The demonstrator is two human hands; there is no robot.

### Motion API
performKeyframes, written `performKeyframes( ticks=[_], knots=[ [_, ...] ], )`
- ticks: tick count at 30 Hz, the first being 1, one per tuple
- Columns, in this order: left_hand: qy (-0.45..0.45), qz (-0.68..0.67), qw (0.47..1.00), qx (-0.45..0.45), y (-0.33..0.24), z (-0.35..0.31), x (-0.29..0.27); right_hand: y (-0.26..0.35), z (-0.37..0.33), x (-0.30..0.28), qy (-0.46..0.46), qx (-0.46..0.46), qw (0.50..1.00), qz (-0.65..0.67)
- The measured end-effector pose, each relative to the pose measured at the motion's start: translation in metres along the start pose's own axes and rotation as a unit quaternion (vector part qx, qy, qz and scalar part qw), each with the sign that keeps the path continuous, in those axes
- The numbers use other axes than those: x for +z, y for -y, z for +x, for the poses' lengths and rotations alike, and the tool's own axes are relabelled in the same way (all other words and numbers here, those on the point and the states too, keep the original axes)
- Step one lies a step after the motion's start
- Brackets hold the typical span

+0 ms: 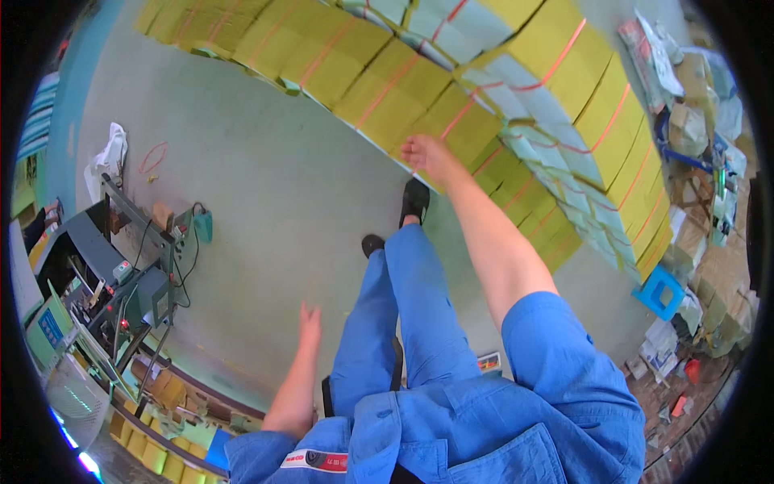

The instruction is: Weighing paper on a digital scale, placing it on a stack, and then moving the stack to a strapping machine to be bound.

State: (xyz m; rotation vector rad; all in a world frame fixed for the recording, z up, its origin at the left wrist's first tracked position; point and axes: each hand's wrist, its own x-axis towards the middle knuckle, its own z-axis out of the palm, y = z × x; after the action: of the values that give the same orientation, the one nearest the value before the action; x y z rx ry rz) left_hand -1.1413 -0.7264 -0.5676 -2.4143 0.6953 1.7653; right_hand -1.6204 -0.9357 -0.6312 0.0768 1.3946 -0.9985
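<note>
My right arm reaches forward, and my right hand (429, 157) is over the near edge of a long row of yellow bundles (395, 93) tied with red straps. Its fingers are loosely bent with nothing visible in them; whether it touches a bundle I cannot tell. My left hand (310, 324) hangs low beside my left leg, over the grey floor. At least one of its fingers is stretched out, and it holds nothing that I can see. Taller stacks of yellow and white strapped bundles (572, 113) rise behind the row at the right.
A dark machine (153, 294) with cables stands at the left. White cloth or plastic (109, 157) and a loop of red strap (151, 157) lie beyond it. At the right are a blue plastic stool (661, 292) and piled wrapped packages (713, 302). Grey floor (266, 169) lies ahead.
</note>
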Motion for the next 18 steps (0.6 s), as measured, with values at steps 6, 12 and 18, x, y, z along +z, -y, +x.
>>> performKeyframes(
  ticks=[6, 12, 18],
  knots=[
    [-0.061, -0.01, 0.995, -0.078, 0.122, -0.158, -0.122, -0.042, -0.12, 0.047, 0.117, 0.005, 0.973, -0.201],
    [-0.099, -0.117, 0.988, -0.006, 0.233, -0.259, -0.091, -0.185, -0.209, -0.034, 0.156, -0.209, 0.616, -0.743],
    [-0.324, -0.41, 0.851, -0.046, 0.241, -0.317, -0.039, -0.087, -0.174, 0.041, 0.201, 0.155, 0.654, -0.713]
  ],
)
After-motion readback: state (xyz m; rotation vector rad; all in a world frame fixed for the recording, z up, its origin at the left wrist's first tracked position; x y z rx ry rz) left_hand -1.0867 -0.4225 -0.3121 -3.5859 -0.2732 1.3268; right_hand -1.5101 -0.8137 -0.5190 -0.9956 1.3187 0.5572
